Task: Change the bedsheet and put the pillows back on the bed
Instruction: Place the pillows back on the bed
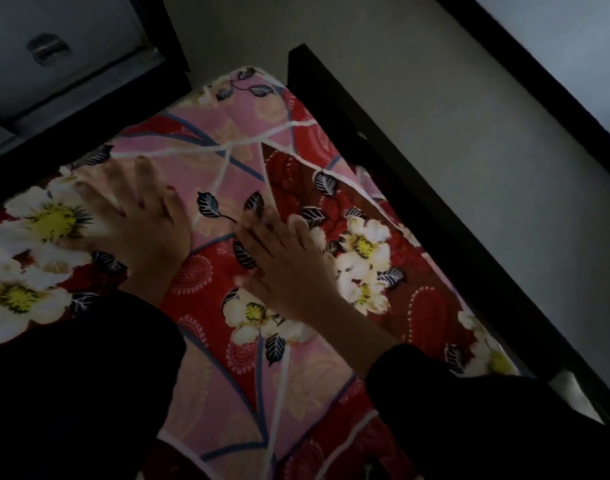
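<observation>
A red and pink bedsheet [241, 150] with white flowers and dark leaves covers the mattress up to its far corner. My left hand [137, 216] lies flat on the sheet at the left, fingers spread and straight. Next to it, my right hand [289, 268] also presses flat on the sheet, fingers pointing up and to the left. Both arms wear black sleeves. No pillow is in view.
A black bed frame [400, 188] runs along the right side of the mattress, with grey floor [469, 116] beyond it. A grey drawer unit with a metal handle [47, 48] stands at the top left, close to the mattress corner.
</observation>
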